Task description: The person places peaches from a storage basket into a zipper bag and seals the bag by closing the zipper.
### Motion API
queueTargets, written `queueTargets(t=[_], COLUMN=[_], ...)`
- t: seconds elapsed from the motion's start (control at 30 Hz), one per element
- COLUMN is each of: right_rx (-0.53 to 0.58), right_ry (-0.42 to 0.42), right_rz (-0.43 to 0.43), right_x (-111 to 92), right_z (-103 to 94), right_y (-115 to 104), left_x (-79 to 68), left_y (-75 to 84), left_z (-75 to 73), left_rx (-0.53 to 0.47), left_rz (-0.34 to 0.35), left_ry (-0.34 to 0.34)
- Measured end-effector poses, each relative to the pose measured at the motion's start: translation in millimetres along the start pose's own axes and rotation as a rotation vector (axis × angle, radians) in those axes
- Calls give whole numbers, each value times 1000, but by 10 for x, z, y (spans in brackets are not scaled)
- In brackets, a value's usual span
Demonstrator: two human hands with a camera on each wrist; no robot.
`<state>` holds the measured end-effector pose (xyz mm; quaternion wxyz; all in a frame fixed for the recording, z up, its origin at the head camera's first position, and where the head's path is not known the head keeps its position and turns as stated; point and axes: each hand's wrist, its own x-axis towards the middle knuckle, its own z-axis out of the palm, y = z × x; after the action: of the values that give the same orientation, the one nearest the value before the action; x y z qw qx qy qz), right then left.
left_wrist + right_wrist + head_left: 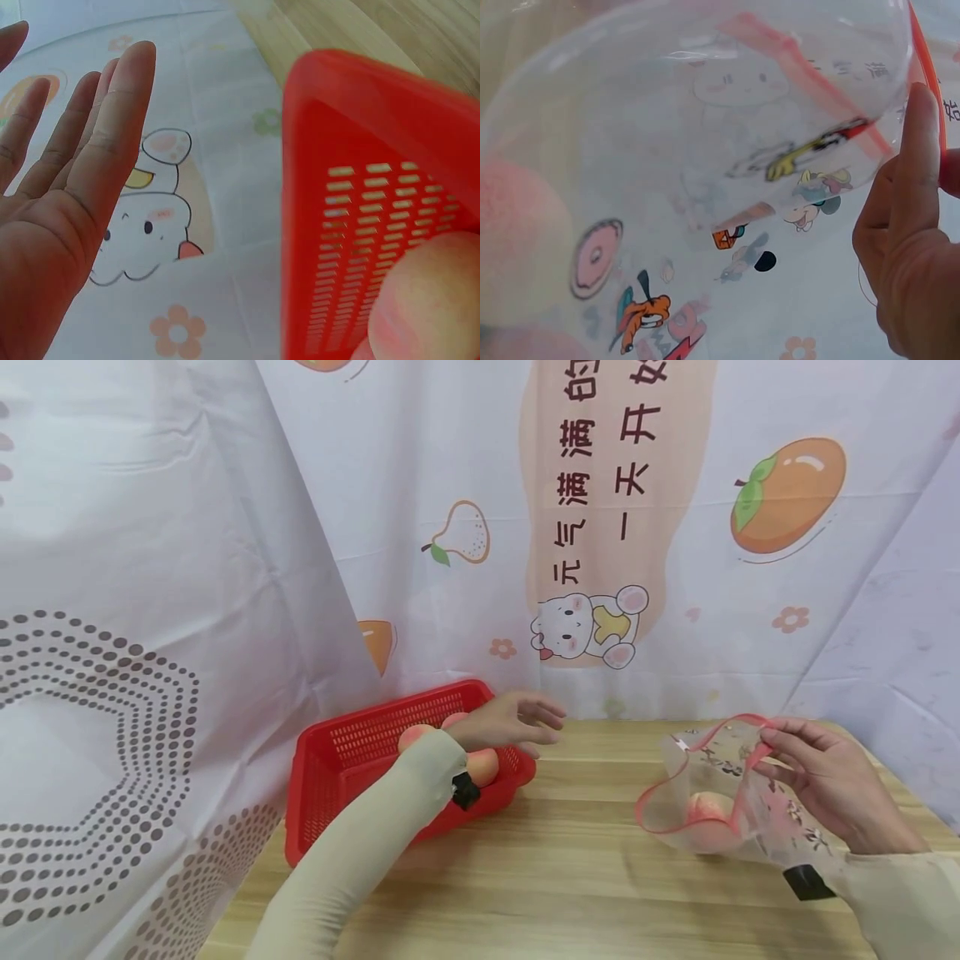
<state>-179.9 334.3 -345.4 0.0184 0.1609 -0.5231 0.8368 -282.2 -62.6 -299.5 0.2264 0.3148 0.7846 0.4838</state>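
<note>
My left hand (517,720) is over the right end of a red plastic basket (300,793), its fingers extended and holding nothing. In the left wrist view its palm and spread fingers are apart from the basket wall. Several peaches (482,766) lie in the basket, partly hidden by the left arm. On the right, my right hand (832,781) pinches the red-edged mouth of a clear zip bag (652,150) printed with cartoon figures. The bag's mouth gapes, and a peach (708,814) sits low inside. Through the film, the right wrist view shows a blurred peach (517,240) at left.
A wooden table (570,877) carries the basket and the bag. Behind it hangs a white curtain (465,610) with fruit and cartoon prints; a dotted cloth (150,568) hangs at the left. Dark straps (807,882) are on both wrists.
</note>
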Motion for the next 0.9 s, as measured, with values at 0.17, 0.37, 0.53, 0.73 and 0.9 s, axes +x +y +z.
queueTargets(t=[0.17,0.37,0.53,0.73,0.9], right_rx=[-14,-4,14,-21,-27], right_ry=[-1,6,40,4,-66], right_rz=[-29,-40,-21,-17,-2], right_x=[22,29,23,9,-2], right_z=[3,10,3,-24,-55], right_y=[-7,-19,-23,-17,-17], left_x=[-70,-151,-202,-282,-375], left_y=[-66,-127,-162,-210,-286], left_z=[-78,-160,-215,-292,-376], left_rx=[-14,15,24,30,37], left_rz=[-19,-23,-8,-33,-51], left_ry=[15,36,36,72,98])
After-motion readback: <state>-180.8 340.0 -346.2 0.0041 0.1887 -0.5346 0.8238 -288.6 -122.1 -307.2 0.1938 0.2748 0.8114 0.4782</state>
